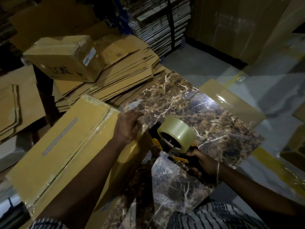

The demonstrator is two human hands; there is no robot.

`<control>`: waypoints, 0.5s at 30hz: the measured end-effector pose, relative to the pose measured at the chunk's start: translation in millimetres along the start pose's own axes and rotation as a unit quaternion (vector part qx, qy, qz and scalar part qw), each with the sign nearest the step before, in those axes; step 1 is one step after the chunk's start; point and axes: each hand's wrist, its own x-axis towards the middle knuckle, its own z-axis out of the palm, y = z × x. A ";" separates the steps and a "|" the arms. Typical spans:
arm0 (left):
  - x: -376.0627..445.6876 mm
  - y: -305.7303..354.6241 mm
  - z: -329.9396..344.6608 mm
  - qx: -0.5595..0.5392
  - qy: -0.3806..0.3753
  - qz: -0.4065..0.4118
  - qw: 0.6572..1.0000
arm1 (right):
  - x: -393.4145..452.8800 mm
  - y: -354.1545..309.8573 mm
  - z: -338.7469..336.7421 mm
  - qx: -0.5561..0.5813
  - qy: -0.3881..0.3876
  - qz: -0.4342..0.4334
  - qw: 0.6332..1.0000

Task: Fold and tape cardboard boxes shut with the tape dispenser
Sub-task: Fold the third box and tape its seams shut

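- Right hand (203, 163), at 5 o'clock from frame centre: fingers wrapped round the black handle of the tape dispenser (173, 142). The grip sits low on the handle, which I judge leaves the wrist free to drag the head along a seam.
- Tape dispenser, near centre: the clear tape roll (177, 131) faces up and left, and the yellow-and-black head points toward the end corner of the long cardboard box (66, 142). The head appears to meet that corner; actual contact is hidden by the left hand.
- Left hand (127, 126), just at 9 o'clock of the dispenser: fingers spread flat, palm down, pressing on the box's near right end. Judgement: it steadies the box and holds the flap or tape end down while the dispenser works.
- Long cardboard box: lies on its side across the marble-patterned counter (189, 109), running from 7 o'clock up toward centre. Glossy tape already shows along its long seam and far corner, so closure looks well advanced; the end beneath the hands seems the part in hand.
- Stack of flattened cartons (125, 76), at 11 o'clock beyond the box: presumably stock awaiting folding.
- Sealed printed box (66, 58), resting atop that stack.
- Strapped bundle of flat board (158, 22), at 12 o'clock on the floor, well apart.
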 end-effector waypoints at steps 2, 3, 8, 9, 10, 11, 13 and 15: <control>7.7 16.4 7.4 -0.031 -0.056 0.025 0.998 | 1.5 7.6 -3.2 0.006 -0.004 0.005 1.000; 12.9 25.1 8.7 -0.013 -0.097 0.025 0.995 | 2.4 11.5 -4.6 0.009 -0.007 0.006 1.000; 20.5 36.5 8.2 0.101 -0.211 -0.001 0.972 | 5.3 16.6 -9.4 -0.002 -0.045 -0.033 0.998; 19.8 35.7 7.4 0.094 -0.207 -0.002 0.974 | 6.7 17.6 -10.7 -0.007 -0.035 -0.035 0.999; 19.8 35.3 6.8 0.082 -0.202 -0.006 0.976 | 8.1 18.5 -11.1 -0.010 -0.026 -0.035 0.999; 20.0 35.8 5.9 0.072 -0.198 -0.010 0.978 | 9.9 19.6 -11.6 -0.008 -0.023 -0.037 0.999; 19.7 38.8 4.6 0.060 -0.194 -0.020 0.979 | 13.8 21.8 -10.7 0.005 -0.013 -0.042 0.999; 19.5 40.2 4.3 0.050 -0.186 -0.026 0.981 | 16.1 22.3 -9.3 0.007 -0.009 -0.051 0.999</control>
